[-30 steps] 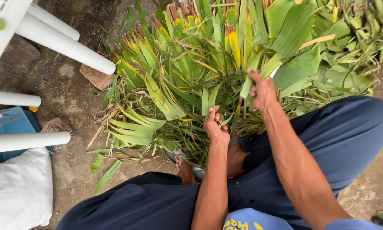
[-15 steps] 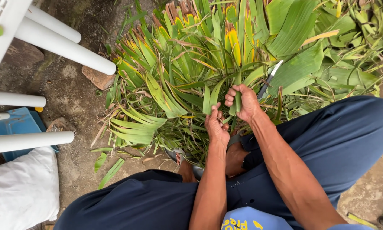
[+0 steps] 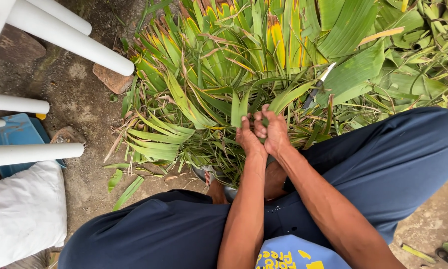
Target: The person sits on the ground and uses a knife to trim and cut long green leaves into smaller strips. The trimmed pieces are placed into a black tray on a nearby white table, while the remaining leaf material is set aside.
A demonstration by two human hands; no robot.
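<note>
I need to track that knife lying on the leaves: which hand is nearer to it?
Right. The right hand is just below-left of the knife, apart from it; the left hand sits further left, pressed against the right, both on a leaf strip.

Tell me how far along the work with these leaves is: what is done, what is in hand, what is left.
Done: a large heap of cut leaves lies on the ground in front of the knees. In hand: the left hand and right hand meet on one green leaf strip; a knife rests on the heap. Left: the heap looks unsorted, and no finished bundle shows.
</note>
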